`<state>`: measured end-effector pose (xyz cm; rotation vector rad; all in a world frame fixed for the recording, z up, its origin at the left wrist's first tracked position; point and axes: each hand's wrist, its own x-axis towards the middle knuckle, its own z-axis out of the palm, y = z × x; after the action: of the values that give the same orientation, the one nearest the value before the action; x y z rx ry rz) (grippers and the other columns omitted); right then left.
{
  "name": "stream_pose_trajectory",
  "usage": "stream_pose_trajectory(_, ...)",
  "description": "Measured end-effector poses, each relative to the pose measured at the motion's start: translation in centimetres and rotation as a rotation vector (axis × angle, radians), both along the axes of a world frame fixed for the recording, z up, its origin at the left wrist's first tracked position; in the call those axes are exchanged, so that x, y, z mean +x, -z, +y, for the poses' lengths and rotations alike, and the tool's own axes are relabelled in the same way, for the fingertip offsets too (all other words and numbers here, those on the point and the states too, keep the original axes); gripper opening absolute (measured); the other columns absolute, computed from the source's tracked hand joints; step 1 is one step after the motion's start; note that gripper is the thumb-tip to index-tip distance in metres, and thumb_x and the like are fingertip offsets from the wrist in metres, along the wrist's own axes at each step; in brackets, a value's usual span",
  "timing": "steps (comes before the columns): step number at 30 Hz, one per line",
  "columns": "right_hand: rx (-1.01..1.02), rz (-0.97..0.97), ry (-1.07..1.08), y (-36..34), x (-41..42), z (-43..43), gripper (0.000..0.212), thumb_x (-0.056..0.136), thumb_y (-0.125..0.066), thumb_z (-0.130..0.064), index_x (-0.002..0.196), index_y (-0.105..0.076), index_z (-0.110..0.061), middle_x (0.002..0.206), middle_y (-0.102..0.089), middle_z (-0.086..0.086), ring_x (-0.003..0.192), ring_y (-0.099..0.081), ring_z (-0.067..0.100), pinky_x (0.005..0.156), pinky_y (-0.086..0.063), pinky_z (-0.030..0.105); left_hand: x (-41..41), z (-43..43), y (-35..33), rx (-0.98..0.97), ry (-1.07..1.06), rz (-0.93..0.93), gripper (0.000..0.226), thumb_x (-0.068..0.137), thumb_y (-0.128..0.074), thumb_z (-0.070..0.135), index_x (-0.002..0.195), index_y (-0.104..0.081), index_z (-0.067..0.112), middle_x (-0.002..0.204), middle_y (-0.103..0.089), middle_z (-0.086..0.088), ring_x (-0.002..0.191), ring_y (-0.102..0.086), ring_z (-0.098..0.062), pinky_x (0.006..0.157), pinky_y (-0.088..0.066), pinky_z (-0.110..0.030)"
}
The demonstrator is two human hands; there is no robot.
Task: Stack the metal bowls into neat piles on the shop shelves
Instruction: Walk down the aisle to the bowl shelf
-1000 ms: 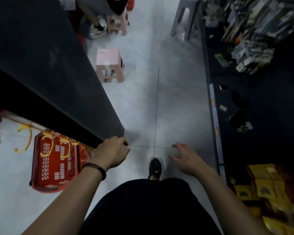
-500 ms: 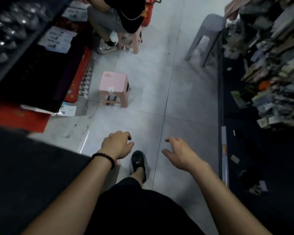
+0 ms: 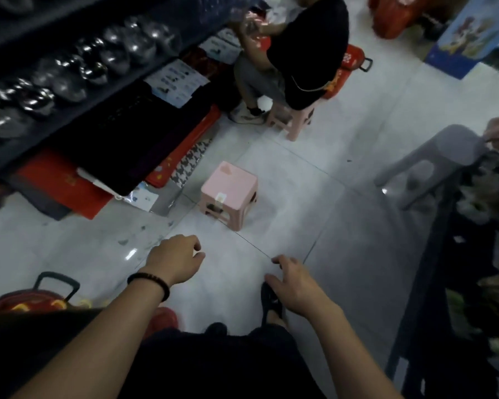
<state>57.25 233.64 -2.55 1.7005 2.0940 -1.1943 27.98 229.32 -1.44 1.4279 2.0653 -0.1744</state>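
Metal bowls (image 3: 98,61) shifted centreward, well apart from fingers (image 3: 287,263).

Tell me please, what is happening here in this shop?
A person stands in a shop aisle with both hands empty: the left hand is loosely curled, the right hand relaxed, both above the tiled floor. The metal bowls lie in rows on the shelf at upper left, untouched. A pink stool stands ahead; beyond it another person sits.
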Motion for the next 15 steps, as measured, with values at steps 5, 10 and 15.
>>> stream_pose_trajectory(5, 0.005, -0.019, -0.27, -0.2, -2.0, 10.2, 0.057, 0.104, -0.053, -0.048, 0.152, -0.043, -0.02, 0.148, -0.046, 0.009, 0.135, -0.048, 0.028, 0.111, -0.042, 0.04, 0.0, 4.7, -2.1, 0.028, -0.194, 0.025, 0.036, 0.102, -0.052, 0.057, 0.129, -0.062, 0.035, 0.13, -0.066, 0.005, 0.112, -0.064, -0.022, 0.094, -0.056, -0.041)
stream_pose_trajectory(10, 0.018, -0.012, -0.452, -0.7, -6.5, 18.9, 0.057, 0.103, -0.054, -0.047, 0.151, -0.043, -0.019, 0.147, -0.05, 0.011, 0.134, -0.049, 0.029, 0.111, -0.043, 0.043, -1.3, 6.6, -3.6, 0.022, -0.37, 0.054, 0.035, 0.101, -0.052, 0.058, 0.128, -0.062, 0.038, 0.13, -0.064, 0.007, 0.114, -0.062, -0.021, 0.095, -0.055, -0.041)
stream_pose_trajectory(15, 0.042, -0.006, -0.559, -1.2, -13.3, 24.6, 0.053, 0.102, -0.056, -0.043, 0.147, -0.047, -0.016, 0.142, -0.053, 0.012, 0.131, -0.051, 0.031, 0.107, -0.045, 0.042, -5.9, 8.3, -3.5, 0.038, -0.511, 0.051, 0.033, 0.101, -0.053, 0.058, 0.125, -0.064, 0.037, 0.125, -0.064, 0.004, 0.112, -0.062, -0.023, 0.097, -0.055, -0.044)
